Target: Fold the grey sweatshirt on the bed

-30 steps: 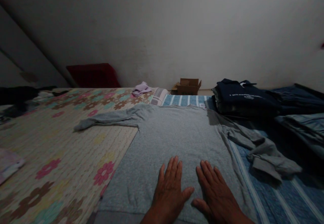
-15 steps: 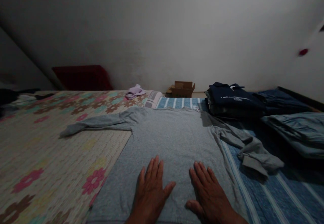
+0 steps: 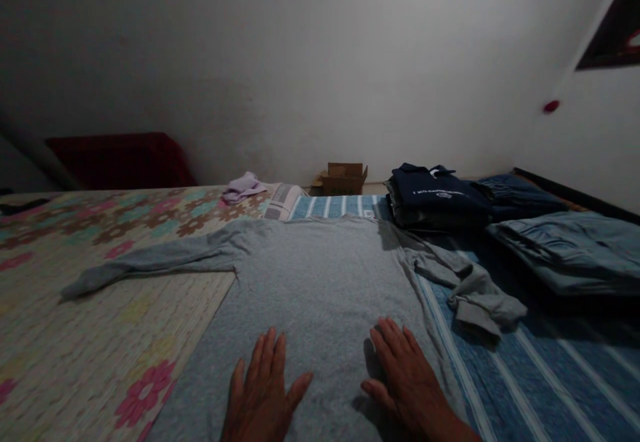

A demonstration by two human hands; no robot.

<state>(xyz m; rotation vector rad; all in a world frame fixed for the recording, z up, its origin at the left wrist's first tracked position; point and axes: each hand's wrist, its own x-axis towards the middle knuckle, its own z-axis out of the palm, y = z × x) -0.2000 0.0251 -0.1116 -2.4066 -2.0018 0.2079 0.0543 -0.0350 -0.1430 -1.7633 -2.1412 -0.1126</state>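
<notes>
A grey long-sleeved shirt (image 3: pixel 320 282) lies spread flat on the bed. One sleeve stretches out to the left over a flowered mat (image 3: pixel 100 309); the other sleeve lies crumpled at the right on a blue striped sheet (image 3: pixel 540 375). My left hand (image 3: pixel 263 395) rests flat on the shirt's lower part, fingers stretched out. My right hand (image 3: pixel 405 382) lies flat beside it, fingers out, a hand's width apart from the left. Neither hand holds anything.
A stack of folded dark clothes (image 3: pixel 440 195) sits at the back right, with folded blue garments (image 3: pixel 565 249) beside it. A small cardboard box (image 3: pixel 344 178) and a lilac cloth (image 3: pixel 243 187) lie by the wall. A dark red cushion (image 3: pixel 117 161) stands back left.
The view has swung to the right. Both hands have slid along the shirt and moved further apart, the left one going left and toward me.
</notes>
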